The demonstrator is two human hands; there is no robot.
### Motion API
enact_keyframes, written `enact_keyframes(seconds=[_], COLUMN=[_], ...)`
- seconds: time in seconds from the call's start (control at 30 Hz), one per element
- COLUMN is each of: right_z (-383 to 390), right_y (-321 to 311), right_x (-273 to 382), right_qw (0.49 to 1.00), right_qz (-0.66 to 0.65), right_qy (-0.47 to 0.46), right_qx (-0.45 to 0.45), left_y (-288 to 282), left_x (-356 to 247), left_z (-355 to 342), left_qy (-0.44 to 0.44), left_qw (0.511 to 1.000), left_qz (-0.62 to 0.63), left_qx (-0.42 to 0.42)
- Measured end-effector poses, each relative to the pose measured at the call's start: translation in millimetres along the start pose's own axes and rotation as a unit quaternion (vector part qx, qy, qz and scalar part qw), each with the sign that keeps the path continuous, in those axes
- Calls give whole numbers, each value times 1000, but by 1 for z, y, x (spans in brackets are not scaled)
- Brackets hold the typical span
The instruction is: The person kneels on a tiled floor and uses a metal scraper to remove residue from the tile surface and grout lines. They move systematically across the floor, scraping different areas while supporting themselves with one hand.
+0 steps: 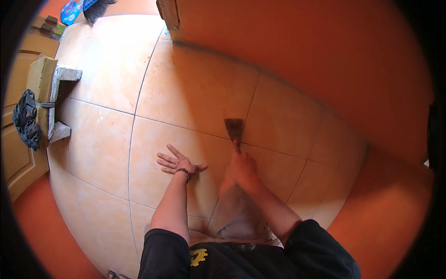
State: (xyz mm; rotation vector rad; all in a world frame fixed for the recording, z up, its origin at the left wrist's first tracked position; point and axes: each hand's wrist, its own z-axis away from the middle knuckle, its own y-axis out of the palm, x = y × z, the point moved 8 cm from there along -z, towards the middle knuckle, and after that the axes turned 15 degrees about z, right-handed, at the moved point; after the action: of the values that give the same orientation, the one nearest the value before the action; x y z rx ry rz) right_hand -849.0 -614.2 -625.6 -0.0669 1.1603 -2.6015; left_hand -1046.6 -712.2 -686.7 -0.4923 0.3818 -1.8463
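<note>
My right hand is closed round the handle of a scraper with a flat, dark, flared blade. The blade points away from me and lies at or just above the floor, close to a joint between tiles; whether it touches I cannot tell. Most of the handle is hidden in my fist. To the left, my left hand rests on the tiled floor with its fingers spread and nothing in it. A dark beaded bracelet circles that wrist. Small reddish specks dot the cream tiles.
An orange wall runs along the far right, ending at a wooden door frame. At left stands a wooden stool or bench with a dark cloth, before a wooden door. A broom is at the far left.
</note>
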Motion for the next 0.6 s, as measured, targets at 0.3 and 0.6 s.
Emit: enact_keyframes(seconds=[0.3,0.6], right_z=[-105,6], right_y=[-94,29], right_x=[-17,38], right_qw=[994,925], right_qz=[-95,-375], right_qy=[12,2], right_qx=[-45,-67], left_y=[7,12], left_x=[-4,-5], left_z=[-6,-12], left_qy=[-9,50], left_qw=[1000,998], left_qz=[-12,18], left_qx=[-22,-16])
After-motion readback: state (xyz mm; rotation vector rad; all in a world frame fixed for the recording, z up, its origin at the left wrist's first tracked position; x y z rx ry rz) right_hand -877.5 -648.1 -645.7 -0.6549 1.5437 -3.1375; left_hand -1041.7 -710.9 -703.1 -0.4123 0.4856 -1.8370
